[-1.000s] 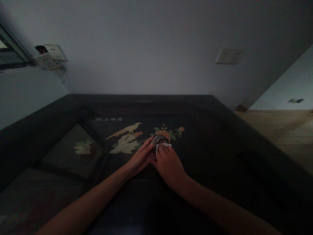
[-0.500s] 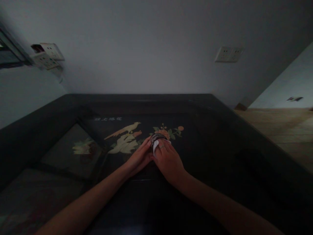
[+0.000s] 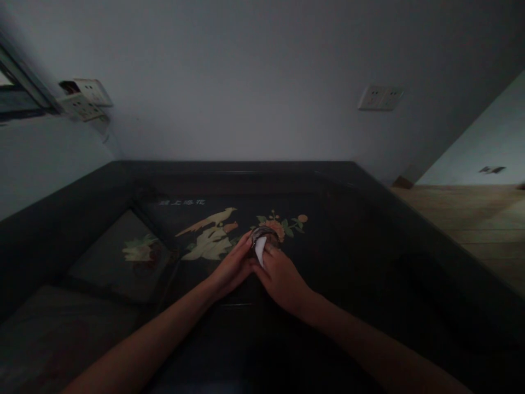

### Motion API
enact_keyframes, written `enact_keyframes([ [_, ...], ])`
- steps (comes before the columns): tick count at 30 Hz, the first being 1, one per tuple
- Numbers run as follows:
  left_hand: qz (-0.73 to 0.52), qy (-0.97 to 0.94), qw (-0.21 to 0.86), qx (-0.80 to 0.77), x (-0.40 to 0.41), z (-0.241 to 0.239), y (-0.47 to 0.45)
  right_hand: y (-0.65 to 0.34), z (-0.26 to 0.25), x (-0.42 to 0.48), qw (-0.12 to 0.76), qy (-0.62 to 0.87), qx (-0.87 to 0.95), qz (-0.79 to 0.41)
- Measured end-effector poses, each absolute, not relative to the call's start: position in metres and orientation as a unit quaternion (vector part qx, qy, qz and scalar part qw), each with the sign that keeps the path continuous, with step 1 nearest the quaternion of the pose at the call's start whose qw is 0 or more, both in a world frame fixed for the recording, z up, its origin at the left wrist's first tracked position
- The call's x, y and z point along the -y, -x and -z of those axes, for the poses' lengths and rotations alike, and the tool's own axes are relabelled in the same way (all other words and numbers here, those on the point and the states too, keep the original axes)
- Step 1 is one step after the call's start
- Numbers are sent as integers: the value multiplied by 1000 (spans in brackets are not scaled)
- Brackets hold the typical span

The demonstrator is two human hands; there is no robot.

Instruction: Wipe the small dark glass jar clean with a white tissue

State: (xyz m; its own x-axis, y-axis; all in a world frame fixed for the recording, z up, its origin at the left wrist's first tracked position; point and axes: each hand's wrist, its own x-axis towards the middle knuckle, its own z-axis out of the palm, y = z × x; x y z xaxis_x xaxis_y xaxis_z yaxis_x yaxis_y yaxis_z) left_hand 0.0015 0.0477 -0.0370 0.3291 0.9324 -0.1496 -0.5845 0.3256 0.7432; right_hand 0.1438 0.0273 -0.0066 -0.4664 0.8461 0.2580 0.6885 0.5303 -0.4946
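Note:
My left hand (image 3: 234,267) is wrapped around the left side of a small, round-rimmed, see-through vessel that looks like a glass cup (image 3: 266,232). Its mouth faces me, and the hands hide most of its body. White tissue or thin cloth (image 3: 260,250) is bunched in my right hand (image 3: 286,282), whose fingers reach into the cup's mouth. Both hands meet just above a dark glossy tabletop (image 3: 348,262). Behind them, a decorated bird (image 3: 215,219) and an orange flower (image 3: 275,225) show on that surface.
A pale wall with a double socket (image 3: 380,98) rises behind the table. More sockets (image 3: 82,106) hang at the left near a window frame (image 3: 24,90). Wooden flooring (image 3: 484,219) lies to the right. The left side of the tabletop bears reflections. Lighting is dim.
My right fingers have shifted down and slightly inward at the cup's mouth, and the white tissue or cloth now stands out as a narrower strip. My left hand keeps its hold.

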Motion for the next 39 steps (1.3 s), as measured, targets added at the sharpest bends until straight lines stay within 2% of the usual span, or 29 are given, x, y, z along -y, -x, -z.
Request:
enact_keyframes([
  [6,-500,-280,762,-300,-48,38,-1,-157,7,-43,369,449,694,-424],
  [12,-502,-280,774,-265,-48,38,-2,-177,-10,-40,485,406,452,-629],
  [18,-487,-247,789,-282,-49,35,0,-200,-18,-17,611,418,332,-585],
  [21,-494,-248,783,-286,-46,33,3,-200,-6,-6,628,429,292,-581],
  [32,-533,-164,796,-235,1,24,-2,-184,7,8,605,444,295,-591],
  [39,-477,-145,836,-230,5,31,-4,-195,29,6,583,467,373,-551],
])
